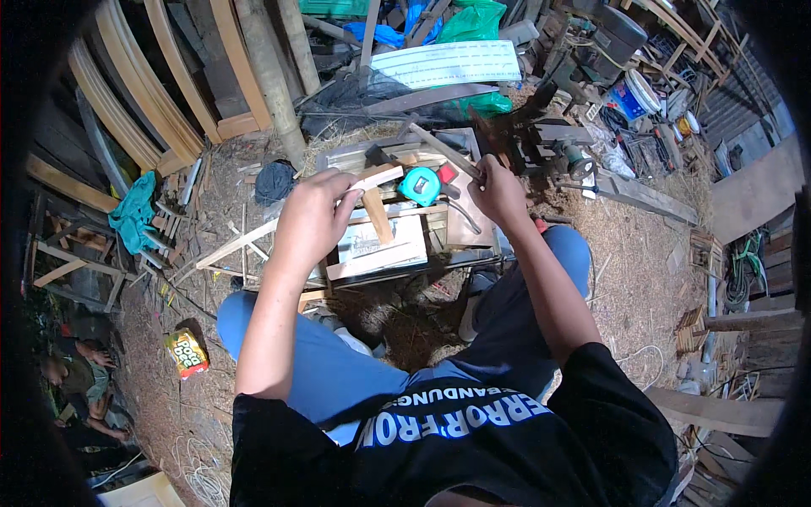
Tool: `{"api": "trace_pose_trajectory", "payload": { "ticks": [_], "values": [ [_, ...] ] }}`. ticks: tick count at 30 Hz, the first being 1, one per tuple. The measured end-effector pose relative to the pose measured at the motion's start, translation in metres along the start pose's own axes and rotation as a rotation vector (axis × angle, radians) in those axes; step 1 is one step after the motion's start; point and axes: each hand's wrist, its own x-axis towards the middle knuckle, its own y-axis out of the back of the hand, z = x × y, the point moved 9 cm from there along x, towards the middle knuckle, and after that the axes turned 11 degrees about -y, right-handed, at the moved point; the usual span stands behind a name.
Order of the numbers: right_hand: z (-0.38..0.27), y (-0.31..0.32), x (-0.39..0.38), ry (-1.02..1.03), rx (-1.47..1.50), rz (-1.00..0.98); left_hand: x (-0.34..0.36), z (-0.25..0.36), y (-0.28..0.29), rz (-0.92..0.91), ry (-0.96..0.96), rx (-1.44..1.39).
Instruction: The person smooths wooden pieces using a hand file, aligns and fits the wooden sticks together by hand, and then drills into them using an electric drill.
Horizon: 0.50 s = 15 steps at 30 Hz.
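**Above the low worktop (pixel 345 158), a wooden T (pixel 376 211) in the left hand (pixel 314 213) and a slim stick (pixel 449 154) in the right hand (pixel 498 196)**

Over the middle of the worktop, the wooden T lies with its pale crosspiece (pixel 381 176) on the far side and its tan strip (pixel 380 221) reaching back toward the person. The crosspiece runs almost sideways, its right end tipped a little away from the body. The strip's long axis runs from far to near, slanting slightly rightward, with its near end over a pale board (pixel 411 240); whether the two touch, I cannot tell.

The left hand pinches the crosspiece at its left end, thumb and fingers brought close together on the wood. Its back faces up, and the left forearm slopes inward from the lower left, the wrist slightly bent.

The right hand is closed around the near end of the stick, which points away and to the left, its long axis on a clear diagonal. The right forearm comes up from the lower right, angled inward, the elbow out beyond the right knee.

Between the hands sits a turquoise tape measure (pixel 418 186), just beside the crosspiece's right end, with a small red object (pixel 446 173) next to it.
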Motion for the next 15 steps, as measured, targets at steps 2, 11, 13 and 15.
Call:
{"api": "trace_pose_trajectory", "payload": {
  "ticks": [2, 11, 13, 15],
  "values": [
    [0.009, 0.006, 0.003, -0.059, 0.039, -0.025, 0.002, -0.001, -0.002, -0.029, 0.054, -0.015],
    [-0.010, 0.031, -0.033, -0.226, 0.722, -0.330, 0.004, 0.002, -0.004, -0.044, 0.002, 0.032],
    [-0.025, 0.039, -0.056, -0.352, 0.830, -0.530, 0.003, 0.002, -0.003, -0.034, 0.000, 0.036],
    [-0.040, 0.057, -0.070, -0.348, 0.849, -0.568, 0.002, 0.002, -0.002, -0.030, -0.003, 0.037]
  ]
}}
